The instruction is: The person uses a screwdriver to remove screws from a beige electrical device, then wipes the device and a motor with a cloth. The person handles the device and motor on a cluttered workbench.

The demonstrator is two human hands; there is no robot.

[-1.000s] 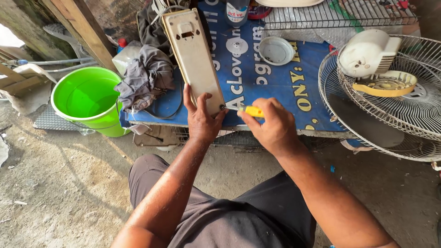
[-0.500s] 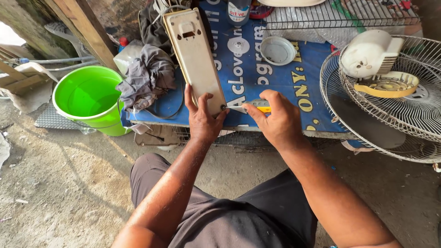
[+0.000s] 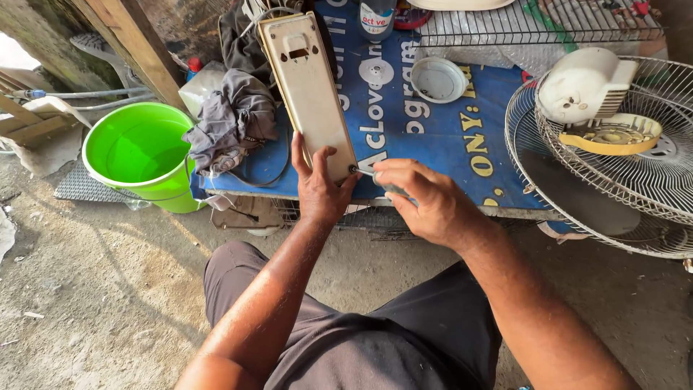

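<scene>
Left hand [image 3: 317,191] clamps the cream panel [image 3: 310,94] at its 6 o'clock end; right hand [image 3: 422,202], closed round what seems a screwdriver [image 3: 367,173], should stay square on the corner screw.

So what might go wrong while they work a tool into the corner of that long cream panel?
The screwdriver tip meets the cream panel right beside the left hand, so a slip could jab the thumb. The panel leans with only that hand's grip steadying its lower end, so a hard push might tip it sideways toward the green bucket. A freed screw could drop off the blue board's edge onto the dirt floor.
</scene>
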